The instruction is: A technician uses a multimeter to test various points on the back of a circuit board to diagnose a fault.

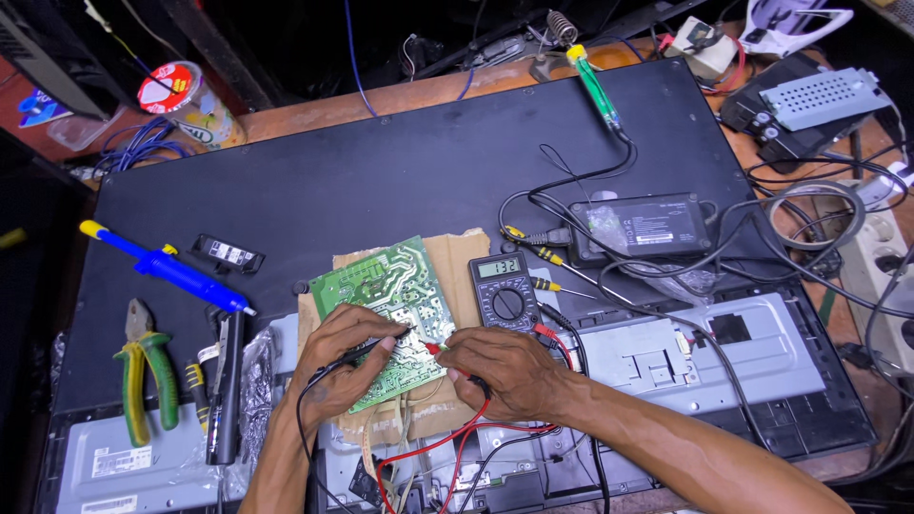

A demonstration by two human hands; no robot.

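Probing green circuit board point(386, 290), solder side up, on cardboard point(457, 262)

- Green circuit board point(388, 303) laced with pale silver traces, on brown cardboard point(455, 262).
- Dark grey multimeter point(504, 290), red lead point(447, 440).
- Blue, yellow-tipped desoldering pump point(164, 268) far left; green-and-yellow pliers point(145, 376) nearer.
- Black panel point(381, 162).

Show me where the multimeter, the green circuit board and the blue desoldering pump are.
multimeter point(505, 293), head view, on its round dial.
green circuit board point(376, 281), head view, on its bare upper part.
blue desoldering pump point(176, 271), head view, on the middle of its barrel.
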